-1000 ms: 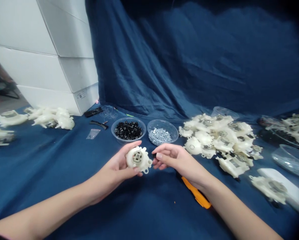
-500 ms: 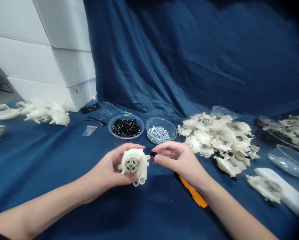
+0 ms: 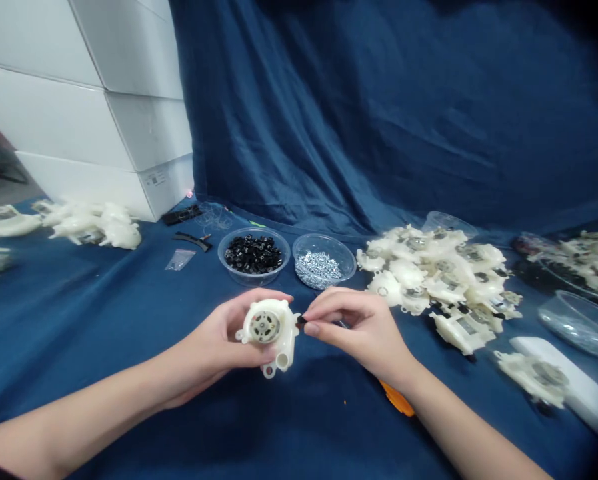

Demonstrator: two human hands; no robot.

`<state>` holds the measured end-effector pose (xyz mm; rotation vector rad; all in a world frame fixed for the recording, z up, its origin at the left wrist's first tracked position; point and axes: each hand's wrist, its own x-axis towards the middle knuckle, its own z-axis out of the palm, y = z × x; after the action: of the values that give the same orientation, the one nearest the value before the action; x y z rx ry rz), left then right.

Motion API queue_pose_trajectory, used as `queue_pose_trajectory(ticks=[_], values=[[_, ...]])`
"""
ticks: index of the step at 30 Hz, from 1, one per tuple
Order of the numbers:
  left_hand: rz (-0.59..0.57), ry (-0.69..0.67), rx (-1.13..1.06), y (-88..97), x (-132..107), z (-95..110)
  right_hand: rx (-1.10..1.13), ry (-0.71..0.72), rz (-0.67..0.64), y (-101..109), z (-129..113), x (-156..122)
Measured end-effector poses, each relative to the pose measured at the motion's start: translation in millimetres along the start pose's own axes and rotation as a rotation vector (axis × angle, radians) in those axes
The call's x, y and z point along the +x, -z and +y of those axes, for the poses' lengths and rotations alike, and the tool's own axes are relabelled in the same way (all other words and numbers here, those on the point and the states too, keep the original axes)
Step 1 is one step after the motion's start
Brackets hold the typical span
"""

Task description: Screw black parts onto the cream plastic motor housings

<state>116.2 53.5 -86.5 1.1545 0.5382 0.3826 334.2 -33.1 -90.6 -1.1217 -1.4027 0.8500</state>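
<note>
My left hand (image 3: 213, 340) cradles a cream plastic pump housing (image 3: 271, 337), with its round motor end facing up and a short spout pointing toward me. My right hand (image 3: 353, 327) pinches a small black part (image 3: 301, 321) between thumb and index finger. That part sits against the housing's right edge. Its exact shape is hidden by my fingertips. An orange-handled tool (image 3: 397, 400) lies on the blue cloth just below my right wrist, partly hidden by it.
Behind my hands stand a clear bowl of black parts (image 3: 253, 257) and a clear bowl of screws (image 3: 323, 260). Cream housings lie heaped at right (image 3: 436, 273) and left (image 3: 91, 227). White cartons (image 3: 79, 107) stand at back left, before a hanging blue cloth (image 3: 379, 113).
My right hand has moved left, bringing the black part against the housing. My left hand has turned the housing slightly, and the view has shifted a little.
</note>
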Motion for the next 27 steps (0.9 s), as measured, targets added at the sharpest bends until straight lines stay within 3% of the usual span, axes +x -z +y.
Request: queue_pose_trajectory(ticks=[9, 14, 18, 22, 27], values=[[0.065, -0.047, 0.132, 1.5, 2.5, 0.8, -0.397, 0.239, -0.037, 3.0, 0.3, 1.3], [0.049, -0.042, 0.243, 8.0, 10.7, -5.7, -0.566, 0.207, -0.149, 4.2, 3.4, 1.1], [0.073, -0.200, 0.459, 18.4, 19.7, -10.7, -0.734, 0.140, -0.165, 5.5, 3.2, 0.4], [0.093, -0.338, 0.834, 27.0, 21.7, -10.6, -0.722, 0.099, -0.117, 7.4, 1.2, 0.8], [0.085, -0.396, 1.038, 28.5, 12.9, -9.5, -0.568, 0.142, -0.130, 7.7, -0.8, 2.2]])
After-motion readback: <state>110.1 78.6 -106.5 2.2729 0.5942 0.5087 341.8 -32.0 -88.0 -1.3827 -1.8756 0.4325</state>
